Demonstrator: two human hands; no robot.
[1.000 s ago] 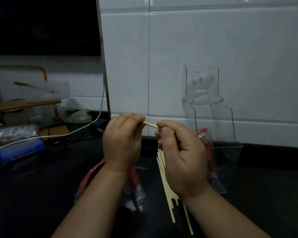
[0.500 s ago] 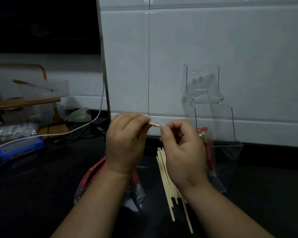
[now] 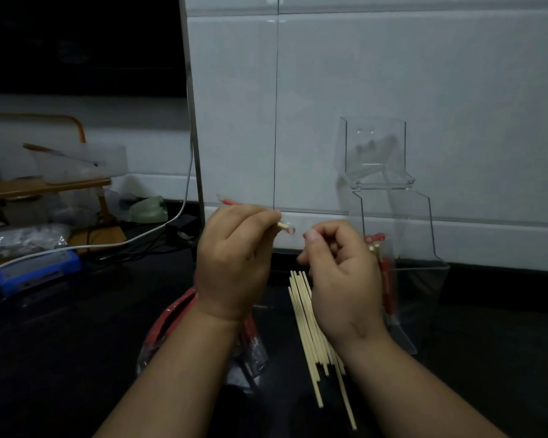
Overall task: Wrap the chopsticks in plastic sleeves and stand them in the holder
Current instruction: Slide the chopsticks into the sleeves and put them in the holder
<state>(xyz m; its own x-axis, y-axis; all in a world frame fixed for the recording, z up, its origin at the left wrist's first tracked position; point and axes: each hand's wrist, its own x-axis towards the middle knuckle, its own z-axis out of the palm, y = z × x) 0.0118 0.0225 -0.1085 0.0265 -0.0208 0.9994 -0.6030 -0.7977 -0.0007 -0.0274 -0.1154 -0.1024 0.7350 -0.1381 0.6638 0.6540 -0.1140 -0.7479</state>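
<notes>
My left hand (image 3: 234, 263) is closed around a sleeved chopstick (image 3: 287, 228); its wooden tip in clear plastic pokes out to the right, and the sleeve's red end shows above my knuckles. My right hand (image 3: 342, 279) hovers just right of that tip, fingers curled, with nothing visible in it. Several bare wooden chopsticks (image 3: 310, 336) lie on the dark counter under my right wrist. A clear plastic holder (image 3: 421, 279) stands against the white wall at right, with wrapped chopsticks (image 3: 385, 279) upright inside. A pack of red-printed plastic sleeves (image 3: 250, 346) lies under my left forearm.
A white cable (image 3: 108, 245) runs across the counter at left, past a blue box (image 3: 35, 270) and crinkled plastic bags. A wooden rack (image 3: 45, 184) with a clear tub stands at far left. A metal strip (image 3: 193, 121) runs up the wall.
My right hand has let go of the chopstick's end and drawn a little to the right. The chopstick has slid further into the sleeve in my left hand.
</notes>
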